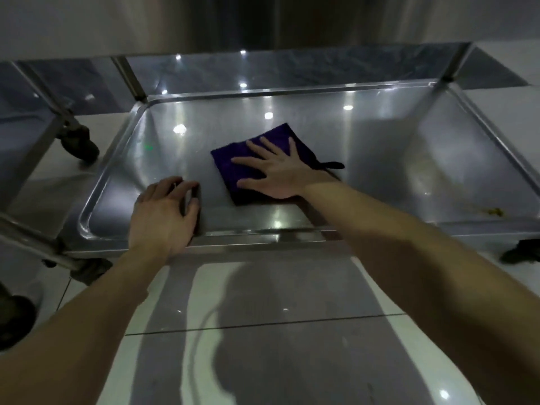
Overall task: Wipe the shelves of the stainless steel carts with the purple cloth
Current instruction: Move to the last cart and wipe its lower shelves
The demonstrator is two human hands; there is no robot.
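Wiping a recessed, tray-like shelf [380, 159] of a stainless steel cart: the right hand [277, 173] lies flat on a folded purple cloth [230, 168], fingers straight and spread, so its grip is fully open and clasps nothing, pressing the cloth down onto the steel. The cloth sits left of the shelf's centre, nearer the front rim than the back, with a small black tag [333, 165] sticking out from its right edge beside the wrist. The left hand [160, 211] reaches over the front rim and rests on the shelf floor close to the left corner, fingers loosely bent, its grip likewise open and holding nothing, apparently as a brace. A yellowish smear [493, 211] marks the shelf near the front right corner, well apart from the cloth. A second steel cart [35, 135] with a dark caster wheel [83, 144] stands to the left on the glossy tiled floor [263, 346]. Judged risks: since only palm pressure pins the cloth, a fast stroke could let it bunch or slide out from under the hand; strokes that stop short would leave the smear and the corners unwiped; leaning on the left hand could roll the wheeled cart away if its casters are unlocked, which cannot be told.
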